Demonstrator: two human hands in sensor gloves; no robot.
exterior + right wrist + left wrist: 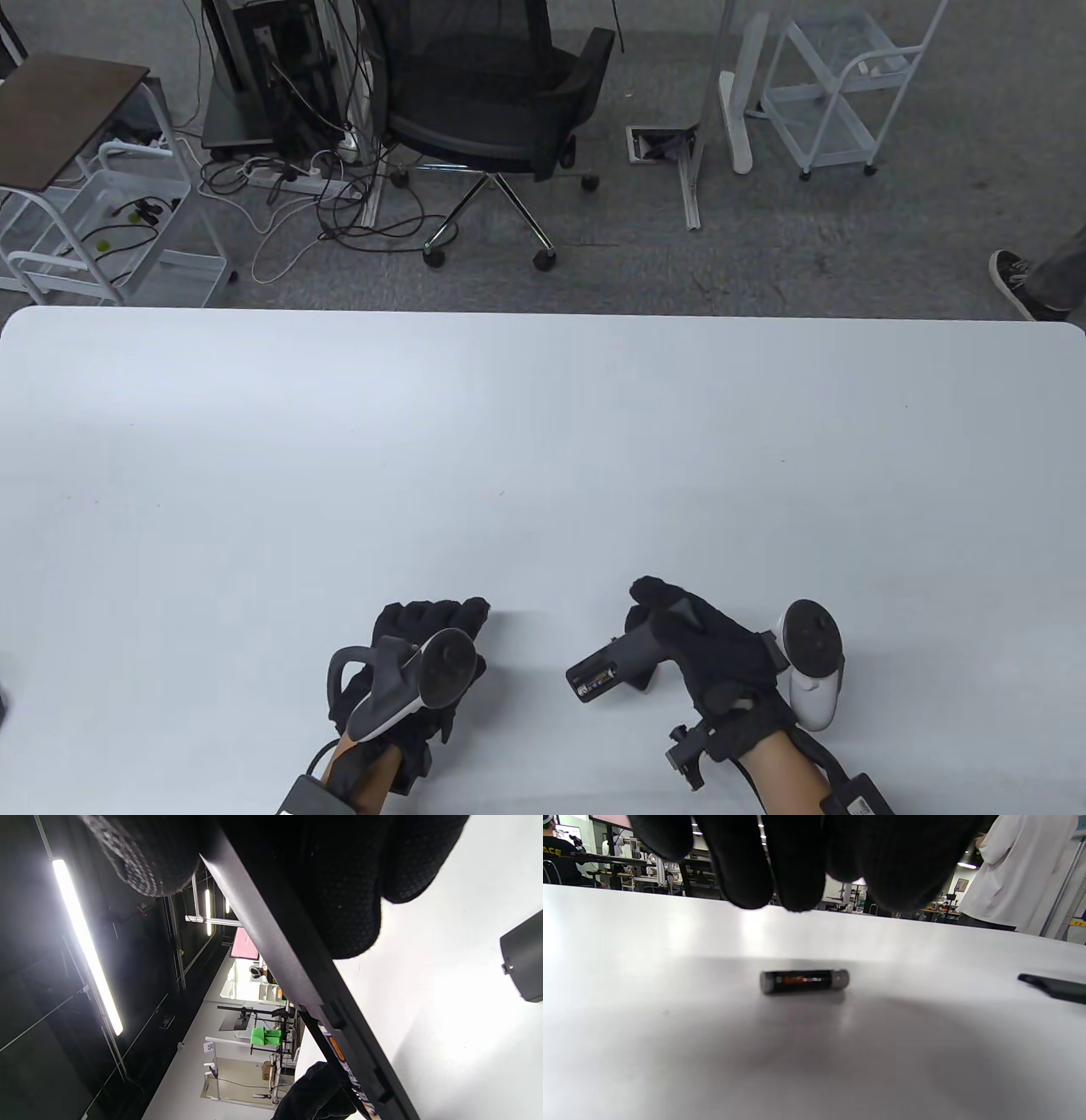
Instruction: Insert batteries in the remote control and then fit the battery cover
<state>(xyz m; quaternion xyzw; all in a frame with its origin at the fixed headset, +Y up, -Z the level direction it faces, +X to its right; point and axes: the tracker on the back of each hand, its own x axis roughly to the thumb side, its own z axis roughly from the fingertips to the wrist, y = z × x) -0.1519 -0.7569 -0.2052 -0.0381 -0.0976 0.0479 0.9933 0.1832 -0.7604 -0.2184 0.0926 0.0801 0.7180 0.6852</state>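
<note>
My right hand [679, 632] grips the black remote control [612, 662] and holds it tilted just above the table. Its open battery bay faces up, with one battery [594, 679] seated in it. The remote [292, 963] and that battery [345, 1065] also show in the right wrist view. My left hand [441, 618] hovers palm down over the table with its fingers [780, 878] spread. A loose black battery [804, 981] lies flat on the table under them, not touched. A flat black piece [1054, 986], likely the battery cover, lies to the right.
The white table [543, 441] stretches away from both hands. Beyond its far edge are an office chair [492, 93] and wire carts [836, 93] on the floor. A dark grey piece [524, 959] lies on the table beside the right hand.
</note>
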